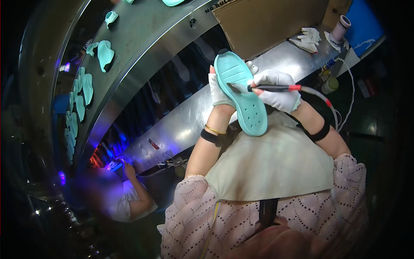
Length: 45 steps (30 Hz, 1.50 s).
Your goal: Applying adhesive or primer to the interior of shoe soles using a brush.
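A turquoise foam shoe sole [241, 88], with a black patch at its toe end and several small holes at the other end, is held tilted above the front of the bench. My left hand [219, 88], in a white glove with bare fingertips, grips its left edge, other fingers hidden beneath. Between the fingers of my gloved right hand [276, 88] is a black-handled brush [278, 87] with a red band and a hose trailing off to the right. Its tip rests on or just over the middle of the sole.
A metal conveyor [129, 41] curves along the left, carrying several turquoise soles [105, 56]. White gloves [307, 41] and a pink bottle [341, 28] stand beside a cardboard sheet [271, 26]. Another person [129, 194] works at lower left, near a red-handled tool [153, 144].
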Each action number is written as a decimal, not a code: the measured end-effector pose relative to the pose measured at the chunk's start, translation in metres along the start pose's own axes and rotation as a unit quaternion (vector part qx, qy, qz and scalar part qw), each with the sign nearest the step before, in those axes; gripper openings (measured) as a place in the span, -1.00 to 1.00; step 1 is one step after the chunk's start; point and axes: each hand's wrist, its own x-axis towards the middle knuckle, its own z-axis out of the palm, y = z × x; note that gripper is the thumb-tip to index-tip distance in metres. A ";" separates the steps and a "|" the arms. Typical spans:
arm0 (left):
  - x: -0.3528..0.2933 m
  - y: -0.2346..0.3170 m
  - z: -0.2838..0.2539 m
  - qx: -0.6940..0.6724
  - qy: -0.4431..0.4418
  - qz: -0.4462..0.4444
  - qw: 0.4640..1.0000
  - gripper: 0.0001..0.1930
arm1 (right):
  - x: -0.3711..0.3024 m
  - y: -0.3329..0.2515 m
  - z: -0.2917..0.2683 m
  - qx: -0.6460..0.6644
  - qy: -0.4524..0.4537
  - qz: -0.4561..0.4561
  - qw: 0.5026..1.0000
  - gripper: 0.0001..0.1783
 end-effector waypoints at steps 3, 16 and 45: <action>0.000 -0.004 -0.018 0.024 0.024 0.002 0.999 -0.14 | -0.009 0.007 0.001 -0.098 -0.057 -0.068 0.991 -0.89; 0.000 -0.033 -0.028 0.104 -0.020 0.107 0.989 -0.07 | -0.021 0.011 -0.012 0.120 0.047 0.162 0.978 -0.92; 0.015 0.042 -0.005 0.313 -0.139 -0.080 0.936 -0.01 | 0.000 -0.012 -0.011 0.013 -0.187 0.044 0.981 -0.78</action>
